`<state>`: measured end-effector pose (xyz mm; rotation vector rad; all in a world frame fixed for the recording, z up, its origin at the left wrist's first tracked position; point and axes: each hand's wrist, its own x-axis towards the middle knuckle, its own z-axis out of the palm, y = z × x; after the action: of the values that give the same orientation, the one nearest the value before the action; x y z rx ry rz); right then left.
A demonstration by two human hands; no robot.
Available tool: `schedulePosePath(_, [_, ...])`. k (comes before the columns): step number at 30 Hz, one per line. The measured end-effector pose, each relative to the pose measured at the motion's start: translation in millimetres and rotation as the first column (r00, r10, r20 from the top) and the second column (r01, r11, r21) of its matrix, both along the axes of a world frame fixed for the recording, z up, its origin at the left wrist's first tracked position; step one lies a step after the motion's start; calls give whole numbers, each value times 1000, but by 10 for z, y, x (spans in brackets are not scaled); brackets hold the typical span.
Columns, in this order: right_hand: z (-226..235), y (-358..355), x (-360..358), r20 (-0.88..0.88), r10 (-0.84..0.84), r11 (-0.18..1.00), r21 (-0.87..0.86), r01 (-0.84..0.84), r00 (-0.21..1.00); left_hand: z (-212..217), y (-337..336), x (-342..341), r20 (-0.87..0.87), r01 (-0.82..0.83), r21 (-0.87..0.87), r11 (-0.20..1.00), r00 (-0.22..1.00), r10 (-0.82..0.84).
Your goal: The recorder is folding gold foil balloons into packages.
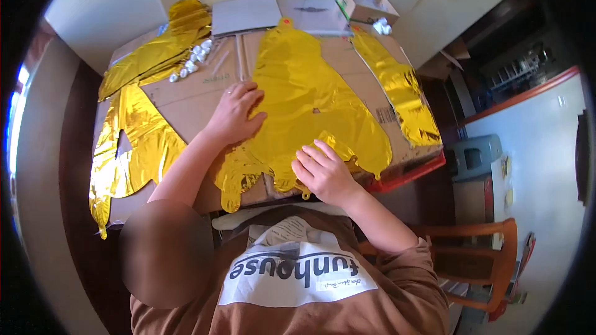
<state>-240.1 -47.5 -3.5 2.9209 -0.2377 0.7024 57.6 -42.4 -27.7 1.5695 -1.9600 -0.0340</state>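
A large flat gold foil balloon (304,87) lies uninflated across the middle of the cardboard-covered table (189,111). My left hand (237,111) rests at its left edge, the fingers bent and the thumb apart from them. Nearer to me, my right hand (324,172) lies on the balloon's lower part with its fingers extended, beside a raised, folded flap (338,142) of foil. Its thumb is mostly hidden. Wrinkles and small tabs show along the near edge of the foil.
More flat gold foil pieces lie at left (139,139), far left (152,56) and right (400,90). White crumpled bits (195,57) sit beside the far-left stack. An open carton (367,9) and a pale flat box (246,15) stand at the back. A wooden chair (475,257) is at right.
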Motion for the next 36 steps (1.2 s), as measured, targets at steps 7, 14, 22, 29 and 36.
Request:
schedulePosePath(7, [-136, 139, -62, 18, -49, 997, 62, 48, 999, 83, 4, -103, -45, 51, -60, 997, 998, -54])
schedulePosePath(14, [255, 460, -469, 209, -191, 938, 325, 116, 959, -1, 87, -32, -55, 74, -14, 997, 996, -74])
schedulePosePath(22, [-512, 817, -678, -230, -756, -509, 796, -328, 613, -6, 74, -87, -58, 60, 18, 998, 997, -59])
schedulePosePath(29, [-472, 692, -527, -236, -770, -472, 835, -281, 593, 48, 90, -81, -1, 52, 25, 998, 999, -52])
schedulePosePath(36, [-12, 471, -823, -102, -809, -210, 970, -122, 579, 142, 267, 14, -86, 64, 106, 992, 995, -56])
